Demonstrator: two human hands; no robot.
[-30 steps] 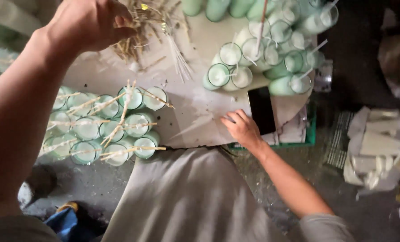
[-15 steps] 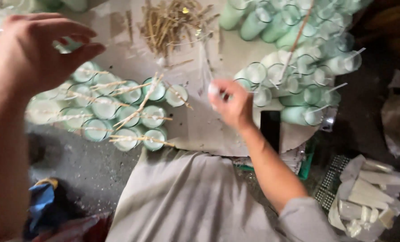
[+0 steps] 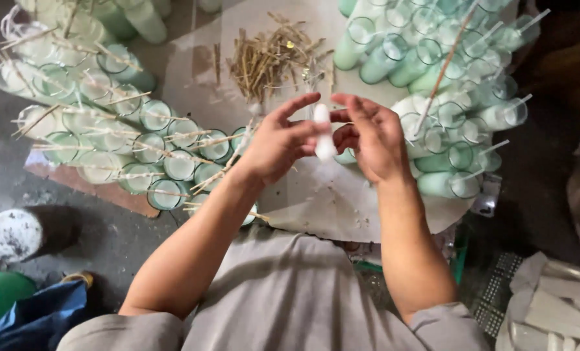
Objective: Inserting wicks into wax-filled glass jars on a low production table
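Over paper-covered table | both hands pinch white candle | grey floor beneath

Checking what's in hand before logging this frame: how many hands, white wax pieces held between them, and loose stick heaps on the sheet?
Bare hands: 2, left hand and right hand
Small white wax cylinder: 1
Loose heap of thin tan sticks: 1
Total: 4
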